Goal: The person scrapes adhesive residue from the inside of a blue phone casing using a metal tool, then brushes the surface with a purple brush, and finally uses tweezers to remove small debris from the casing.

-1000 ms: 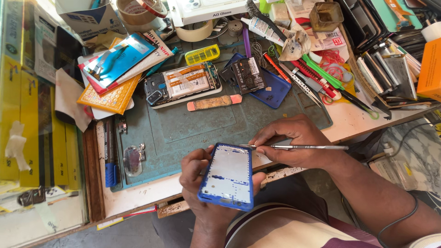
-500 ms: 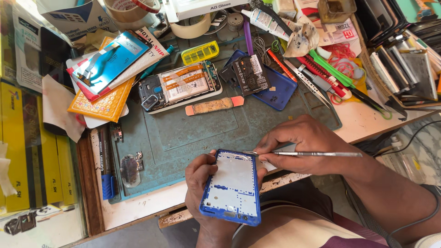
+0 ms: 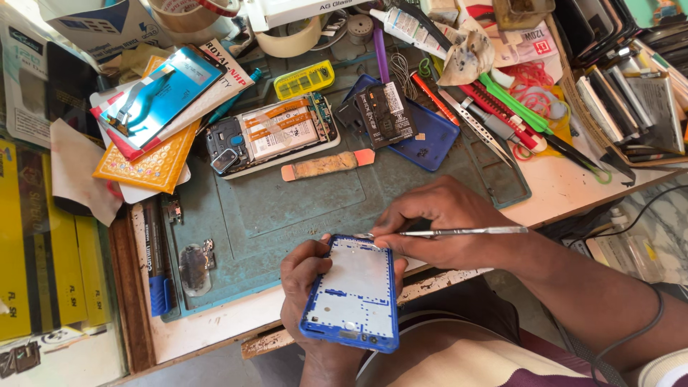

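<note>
My left hand [image 3: 304, 287] grips a blue-edged phone frame [image 3: 353, 294] from below, its bare silver inner face turned up, just past the table's near edge. My right hand [image 3: 444, 218] pinches a thin metal pry tool [image 3: 466, 231], and the tool's tip touches the frame's top edge. An opened phone [image 3: 276, 136] with its battery showing lies further back on the teal work mat [image 3: 287, 208]. A blue back cover [image 3: 430, 140] with a small black part on it rests to the right of that phone.
Tweezers, screwdrivers and red and green tools [image 3: 502, 107] crowd the back right. A stack of screen boxes and an orange padded sheet [image 3: 147, 161] sits at left. Yellow boxes [image 3: 36, 236] line the left side. A pink spudger strip [image 3: 326, 165] lies mid-mat.
Both hands and the frame stay together at the table's near edge. The tool's tip stays at the frame's top edge. The view has shifted slightly.
</note>
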